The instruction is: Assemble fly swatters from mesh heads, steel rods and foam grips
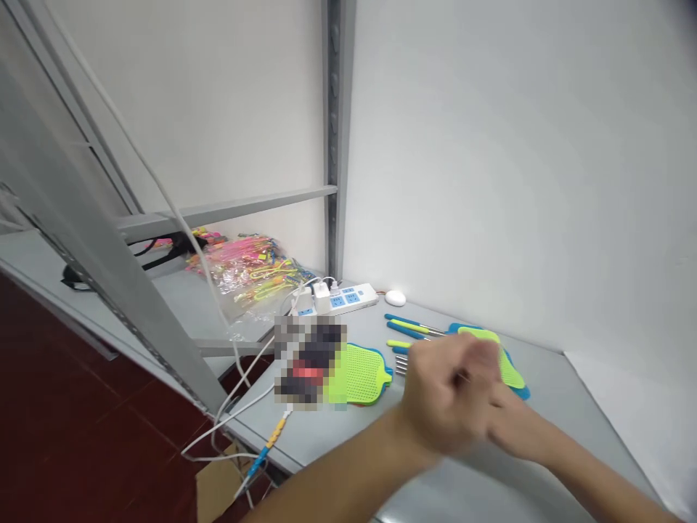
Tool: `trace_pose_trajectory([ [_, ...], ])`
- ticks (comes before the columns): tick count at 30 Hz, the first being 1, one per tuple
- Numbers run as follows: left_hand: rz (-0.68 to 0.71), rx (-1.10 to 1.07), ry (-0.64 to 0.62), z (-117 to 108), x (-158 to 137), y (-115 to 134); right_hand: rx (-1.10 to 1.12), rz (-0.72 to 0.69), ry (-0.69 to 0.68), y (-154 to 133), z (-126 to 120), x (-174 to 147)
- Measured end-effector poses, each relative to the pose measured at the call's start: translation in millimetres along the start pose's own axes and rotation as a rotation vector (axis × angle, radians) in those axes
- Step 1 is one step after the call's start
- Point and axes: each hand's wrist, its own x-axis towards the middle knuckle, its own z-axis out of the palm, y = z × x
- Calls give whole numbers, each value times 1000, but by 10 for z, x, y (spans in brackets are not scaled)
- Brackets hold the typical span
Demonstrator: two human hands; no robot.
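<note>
Above the grey shelf top my hands meet at the right of the middle. My left hand (435,396) is curled into a fist, and whatever lies inside it, if anything, is hidden. Against it presses my right hand (509,418), whose fingers are mostly covered by the left and smeared. Behind both hands lie green and blue fly swatter heads (510,372). To their left are blue and green handles (409,328) with metal rods. Another green fly swatter head (366,374) lies left of my hands, partly under a pixelated object (310,367).
A white power strip (351,298) with plugs and white cables stands near the wall, beside a small white rounded device (395,298). Clear bags of colourful items (250,265) lie beyond the grey metal post (117,240). A cardboard piece (218,487) is below the shelf edge.
</note>
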Motion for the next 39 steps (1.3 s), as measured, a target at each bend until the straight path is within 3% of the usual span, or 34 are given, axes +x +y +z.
trace_pose_trajectory([
  [3, -258, -357, 275, 237, 185, -222, 231, 157, 56, 167, -134, -326],
  [5, -347, -360, 262, 326, 261, -395, 294, 263, 124, 269, -207, -507],
  [7, -343, -213, 148, 333, 295, -572, 239, 337, 194, 366, -270, -658],
  [9, -247, -3, 48, 261, 303, -725, 181, 376, 239, 476, -318, -782],
  [11, -105, 319, -132, 143, 300, -826, 134, 384, 247, 618, -341, -882],
  [13, -39, 417, -247, 38, 288, -870, 81, 364, 245, 786, -327, -957],
  [18, 378, 1011, -680, 97, 144, -867, -56, 270, 296, 1141, -199, -1045],
  [23, 385, 1036, -959, 307, -101, -937, -154, 113, 311, 1234, -159, -1084],
  [29, 382, 1028, -959, 281, -163, -974, -174, 82, 267, 1210, -172, -1091],
  [35, 308, 1049, -951, 253, -143, -966, 327, 523, 348, 1180, -210, -1076],
  [39, 291, 1049, -928, 236, -133, -1001, 637, 580, 271, 1263, -211, -1079],
])
